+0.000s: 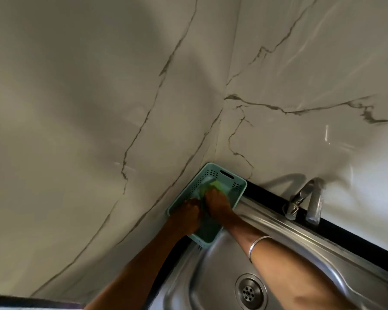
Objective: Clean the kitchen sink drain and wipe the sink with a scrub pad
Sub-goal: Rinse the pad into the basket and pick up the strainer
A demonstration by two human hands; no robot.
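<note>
1. 1 green scrub pad (212,185) lies in the teal basket (238,186), its long axis toward the wall corner.
2. Right hand (217,203) fingertips touch it; grip unclear.
3. Left hand (187,214) grips the basket rim beside the sink (213,265).

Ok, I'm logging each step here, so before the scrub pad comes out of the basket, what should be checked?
1. Right hand on the green scrub pad: ok, fingers touch it; firm grip cannot tell.
2. Left hand steadying the teal basket: ok.
3. Basket seated on the sink corner: ok.
4. Drain free of visible debris: ok.
5. Tap off: ok, no water visible.
</note>
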